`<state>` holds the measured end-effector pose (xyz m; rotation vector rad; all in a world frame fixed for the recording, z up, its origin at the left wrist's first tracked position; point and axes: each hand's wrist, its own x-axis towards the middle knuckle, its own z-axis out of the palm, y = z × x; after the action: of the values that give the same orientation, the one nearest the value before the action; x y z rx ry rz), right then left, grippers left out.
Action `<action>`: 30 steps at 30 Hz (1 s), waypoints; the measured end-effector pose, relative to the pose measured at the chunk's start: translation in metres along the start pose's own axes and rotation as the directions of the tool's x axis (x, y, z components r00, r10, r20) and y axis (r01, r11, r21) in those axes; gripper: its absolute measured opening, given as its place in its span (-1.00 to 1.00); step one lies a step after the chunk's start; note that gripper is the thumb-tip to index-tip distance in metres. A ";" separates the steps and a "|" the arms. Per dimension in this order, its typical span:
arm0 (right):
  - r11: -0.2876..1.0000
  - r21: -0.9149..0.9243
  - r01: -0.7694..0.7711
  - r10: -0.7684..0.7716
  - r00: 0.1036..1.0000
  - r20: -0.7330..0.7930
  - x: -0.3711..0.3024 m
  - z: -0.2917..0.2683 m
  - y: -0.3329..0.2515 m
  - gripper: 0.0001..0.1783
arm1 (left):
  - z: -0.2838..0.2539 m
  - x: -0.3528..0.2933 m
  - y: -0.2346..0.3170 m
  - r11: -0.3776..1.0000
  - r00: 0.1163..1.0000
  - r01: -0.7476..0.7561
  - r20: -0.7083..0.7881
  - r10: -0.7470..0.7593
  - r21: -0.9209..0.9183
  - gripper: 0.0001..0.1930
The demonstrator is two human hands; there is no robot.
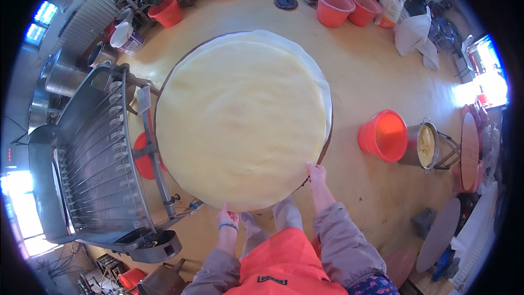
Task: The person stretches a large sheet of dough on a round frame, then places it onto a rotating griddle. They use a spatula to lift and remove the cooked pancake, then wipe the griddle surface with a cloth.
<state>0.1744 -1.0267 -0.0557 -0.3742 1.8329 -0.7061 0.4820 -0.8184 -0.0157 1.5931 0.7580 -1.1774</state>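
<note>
A very large, thin, round pale-yellow sheet [245, 114] lies spread in front of me over a dark-rimmed round surface; I cannot tell whether it is dough. Whitish film or cloth [322, 82] shows along its far right edge. At the near edge, my left hand [228, 217] is closed with its fingers pinching the sheet's rim. Farther right, my right hand [316, 173] pinches the edge too, its thumb and fingers pressed together beside the dark rim.
On the left stands a metal frame machine [103, 158] with rows of bars, close to the sheet. To the right are a red bucket [383, 135] and a metal pot [427, 145] with yellow contents. More red buckets [334, 7] and a mop [286, 2] stand at the back.
</note>
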 end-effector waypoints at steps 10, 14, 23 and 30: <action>0.995 0.064 -0.083 0.082 0.996 0.019 -0.032 -0.008 -0.044 -0.74 | 0.014 -0.031 0.019 0.959 0.976 -0.159 0.106 0.188 -0.236 -0.73; 0.970 0.137 -0.201 0.185 0.976 0.118 -0.058 -0.020 -0.056 -0.79 | 0.023 -0.063 0.040 0.910 0.904 -0.394 0.126 0.409 -0.127 -0.70; 0.951 0.276 0.141 -0.224 0.928 0.297 -0.094 -0.004 -0.161 -0.71 | 0.096 -0.168 0.156 0.826 0.814 -0.563 0.161 0.558 -0.012 -0.80; 0.852 0.414 0.319 -0.483 0.785 0.388 -0.165 0.010 -0.331 -0.75 | 0.152 -0.284 0.254 0.698 0.580 -0.627 0.391 0.715 -0.346 -0.72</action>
<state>0.2185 -1.1928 0.2724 -0.6722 1.1350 -1.0917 0.5603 -1.0265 0.3292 1.1615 -0.1252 -0.8417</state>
